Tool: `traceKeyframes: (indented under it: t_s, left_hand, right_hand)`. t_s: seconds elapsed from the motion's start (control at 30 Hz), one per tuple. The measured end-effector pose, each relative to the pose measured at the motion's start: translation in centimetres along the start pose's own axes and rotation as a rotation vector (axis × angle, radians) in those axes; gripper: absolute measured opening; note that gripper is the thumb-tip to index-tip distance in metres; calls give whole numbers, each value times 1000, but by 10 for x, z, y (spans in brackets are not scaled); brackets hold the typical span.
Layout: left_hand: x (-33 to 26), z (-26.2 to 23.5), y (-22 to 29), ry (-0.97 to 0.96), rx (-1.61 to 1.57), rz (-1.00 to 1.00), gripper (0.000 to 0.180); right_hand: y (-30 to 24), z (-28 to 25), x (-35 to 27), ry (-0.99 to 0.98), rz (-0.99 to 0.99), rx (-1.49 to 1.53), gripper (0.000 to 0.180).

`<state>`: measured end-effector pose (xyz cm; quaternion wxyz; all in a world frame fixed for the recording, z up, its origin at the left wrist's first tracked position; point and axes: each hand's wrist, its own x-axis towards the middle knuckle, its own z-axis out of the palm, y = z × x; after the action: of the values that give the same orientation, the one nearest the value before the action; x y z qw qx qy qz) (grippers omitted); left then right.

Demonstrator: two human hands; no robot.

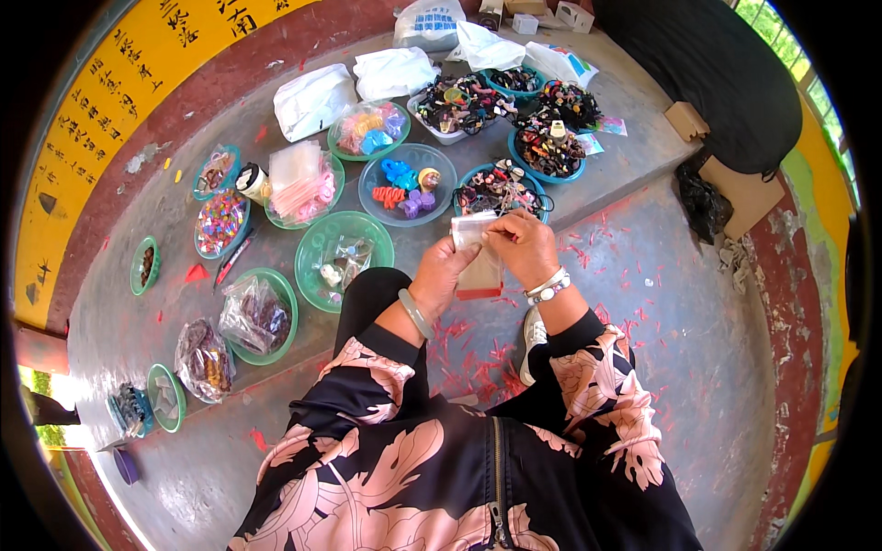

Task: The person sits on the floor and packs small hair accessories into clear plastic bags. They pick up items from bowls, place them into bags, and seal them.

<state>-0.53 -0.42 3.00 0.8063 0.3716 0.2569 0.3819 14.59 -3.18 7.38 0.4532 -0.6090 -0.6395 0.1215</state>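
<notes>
In front of my knees my left hand is closed round a clear plastic bag with a reddish lower edge; it may be a stack of several. My right hand pinches the upper part of the bag, near its pale top edge. Just beyond my hands is a blue basin heaped with dark hair ties. To its left, a clear blue bowl holds blue, red and purple hair claws. A green bowl with small clear packets stands left of my left hand.
More bowls spread left, including one of colourful small pieces and a green basin with a plastic bag of dark items. White bags line the back. Red scraps litter the floor below the ledge; cardboard lies right.
</notes>
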Motion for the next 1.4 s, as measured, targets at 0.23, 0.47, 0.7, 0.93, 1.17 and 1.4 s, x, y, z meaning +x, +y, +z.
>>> traceKeyframes:
  t_s: [0.23,0.47,0.7,0.93,1.17,1.4]
  left_hand:
    - [1,0,3,-27,-17,-28,19]
    - [1,-1,6,-53,52,15,19]
    - [0,-5,6,-53,162,-32,19]
    - [-6,6,16,-74,160,-100,24]
    - [-6,7,19,-72,80,-123,27]
    - [-5,3,15,-71,67,-136,28]
  right_hand:
    - [-2,-6,-1,-29,-53,-73,9]
    - [-13,-11,-2,-43,-66,-58,8]
    - [-11,-10,-4,-52,-10,-63,7]
    - [-6,-9,-6,-22,1,-92,6]
    - [-5,-9,-1,39,165,171,7]
    - [2,-14,4,18,437,409,11]
